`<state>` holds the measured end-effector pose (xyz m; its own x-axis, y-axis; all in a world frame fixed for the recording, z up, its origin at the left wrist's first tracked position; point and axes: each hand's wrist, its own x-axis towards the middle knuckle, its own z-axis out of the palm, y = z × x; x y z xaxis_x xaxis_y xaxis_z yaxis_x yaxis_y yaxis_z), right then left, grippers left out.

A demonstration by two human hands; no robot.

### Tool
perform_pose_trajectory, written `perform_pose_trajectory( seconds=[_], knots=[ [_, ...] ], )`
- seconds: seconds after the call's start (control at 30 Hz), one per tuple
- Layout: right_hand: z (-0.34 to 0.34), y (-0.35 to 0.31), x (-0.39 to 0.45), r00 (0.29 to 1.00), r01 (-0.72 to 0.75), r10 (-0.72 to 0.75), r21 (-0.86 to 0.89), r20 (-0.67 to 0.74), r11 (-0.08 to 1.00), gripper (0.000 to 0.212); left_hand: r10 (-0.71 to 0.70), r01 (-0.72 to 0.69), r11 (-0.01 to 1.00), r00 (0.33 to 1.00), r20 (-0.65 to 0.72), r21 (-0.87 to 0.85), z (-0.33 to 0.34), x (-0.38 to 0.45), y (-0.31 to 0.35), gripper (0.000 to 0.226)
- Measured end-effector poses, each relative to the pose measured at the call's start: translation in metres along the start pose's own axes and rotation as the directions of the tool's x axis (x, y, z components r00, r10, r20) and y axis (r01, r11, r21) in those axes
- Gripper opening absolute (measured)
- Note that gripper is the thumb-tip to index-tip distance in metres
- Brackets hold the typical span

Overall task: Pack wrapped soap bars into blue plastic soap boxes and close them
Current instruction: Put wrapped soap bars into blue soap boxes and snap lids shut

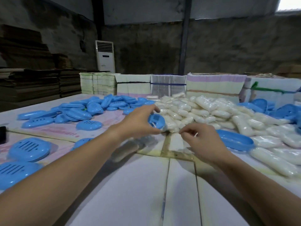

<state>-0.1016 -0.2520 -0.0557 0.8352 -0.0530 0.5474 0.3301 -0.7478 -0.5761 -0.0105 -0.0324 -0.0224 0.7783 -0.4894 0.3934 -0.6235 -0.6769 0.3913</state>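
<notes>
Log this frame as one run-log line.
left hand: holds blue soap box | right hand: pinches small white item, unclear | wrapped soap pile: right of box | stage: packing, box not yet closed

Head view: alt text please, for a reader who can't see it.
The left hand grips a blue soap box above a white table, and the right hand pinches something small and white. Wrapped soap bars are heaped to the right, loose blue box halves to the left.
</notes>
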Motion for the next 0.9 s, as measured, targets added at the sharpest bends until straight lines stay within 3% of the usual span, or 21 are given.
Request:
perform_pose_trajectory(
  seconds=[0.1,0.23,0.4,0.53,0.67,0.77,0.9],
  knots=[
    [-0.019,0.007,0.008,0.969,-0.100,0.098,0.003,-0.229,0.995,0.021,0.104,-0.080,0.977,0.988,0.115,-0.197,0.027,0.001,0.036,0.061],
    [-0.039,0.021,0.007,0.921,-0.218,0.199,-0.020,-0.334,0.976,0.017,0.235,-0.151,0.930,0.945,0.226,-0.336,0.067,-0.009,0.060,0.069],
    [-0.048,0.023,0.009,0.928,-0.321,0.244,-0.271,-0.280,0.908,0.015,0.274,-0.184,0.915,0.936,0.220,-0.359,0.063,-0.023,0.048,0.081],
    [-0.064,0.022,0.011,0.929,-0.360,0.349,-0.525,-0.125,0.771,0.020,0.197,-0.093,0.922,0.948,0.249,-0.377,0.060,-0.024,0.036,0.068],
    [-0.090,0.021,0.013,0.888,-0.301,0.459,-0.725,0.023,0.619,0.031,0.219,-0.091,0.879,0.949,0.227,-0.468,0.069,-0.021,0.041,0.060],
    [-0.117,0.027,0.007,0.854,-0.313,0.518,-0.758,0.039,0.572,0.041,0.233,-0.100,0.879,0.943,0.237,-0.465,0.071,-0.021,0.043,0.066],
    [-0.137,0.047,-0.016,0.768,-0.433,0.636,-0.672,0.073,0.601,0.058,0.233,-0.085,0.872,0.938,0.256,-0.482,0.073,-0.022,0.046,0.072]
  ],
)
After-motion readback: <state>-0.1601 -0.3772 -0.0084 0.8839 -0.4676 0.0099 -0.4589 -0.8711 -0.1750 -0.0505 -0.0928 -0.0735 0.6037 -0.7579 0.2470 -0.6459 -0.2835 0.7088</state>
